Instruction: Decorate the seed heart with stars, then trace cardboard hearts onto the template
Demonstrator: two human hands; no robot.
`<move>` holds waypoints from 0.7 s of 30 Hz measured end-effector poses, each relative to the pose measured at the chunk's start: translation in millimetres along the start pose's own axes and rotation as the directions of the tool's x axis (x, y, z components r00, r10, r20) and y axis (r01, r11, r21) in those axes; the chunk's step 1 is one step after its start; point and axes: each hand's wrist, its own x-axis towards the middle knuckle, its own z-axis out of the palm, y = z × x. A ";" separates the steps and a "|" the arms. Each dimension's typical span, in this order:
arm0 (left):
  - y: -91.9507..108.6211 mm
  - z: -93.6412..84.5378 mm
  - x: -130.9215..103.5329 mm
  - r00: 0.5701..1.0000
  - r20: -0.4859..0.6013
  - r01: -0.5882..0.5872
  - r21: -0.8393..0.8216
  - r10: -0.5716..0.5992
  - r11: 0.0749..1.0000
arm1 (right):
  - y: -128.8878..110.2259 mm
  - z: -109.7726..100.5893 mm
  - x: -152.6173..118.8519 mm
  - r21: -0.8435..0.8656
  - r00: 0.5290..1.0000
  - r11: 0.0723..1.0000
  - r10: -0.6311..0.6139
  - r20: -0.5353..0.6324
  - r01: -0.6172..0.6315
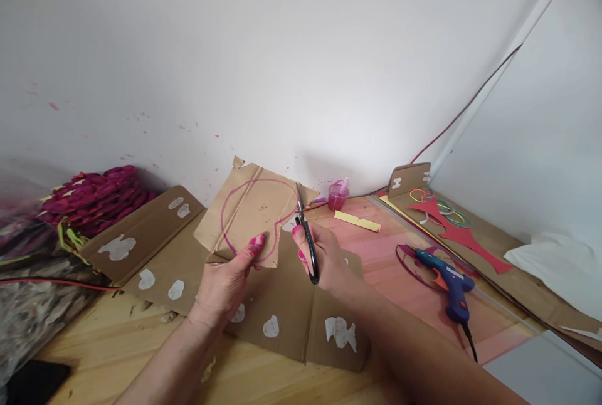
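White wall (282, 47) with pink specks, wooden table (108, 342) below. Your left thumb and fingers pinch cardboard piece (254, 204) above larger cardboard sheet (282, 305); most fingers of left hand (230, 273) hidden behind it. Your right hand (320, 257) curls round black scissors (308, 245), blades at piece's right edge, fingers partly hidden. Small cup (337, 199) near wall: pink contents, pale stick. Clear plastic (42, 311) cut off, left.

Looks forward and down from the head, faces the white wall (282, 47) beyond the table (108, 342), and takes in the left hand (226, 286) and right hand (324, 257) from close by.
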 end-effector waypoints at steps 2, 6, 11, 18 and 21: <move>0.7 -1.6 1.4 1.000 -0.014 -0.001 -0.004 0.001 1.000 | -2.4 -1.1 0.5 -0.016 1.000 1.000 -0.005 -0.003 0.005; 3.4 -3.8 3.6 1.000 -0.022 0.013 -0.039 -0.014 0.999 | -6.1 -2.3 0.6 -0.019 1.000 1.000 -0.022 -0.011 0.021; 6.3 -6.7 5.9 0.999 -0.005 0.037 -0.054 -0.037 0.998 | -8.6 -2.4 -1.5 -0.001 0.999 0.999 -0.034 0.007 0.034; 10.0 -15.6 14.5 0.999 0.046 0.012 -0.035 -0.011 0.999 | -17.4 -2.3 -5.3 0.002 0.999 0.999 -0.035 0.017 0.035; 10.9 -18.8 17.8 1.000 0.011 0.027 -0.007 -0.027 1.000 | -21.0 -2.3 -6.7 -0.012 0.999 0.999 -0.034 0.017 0.034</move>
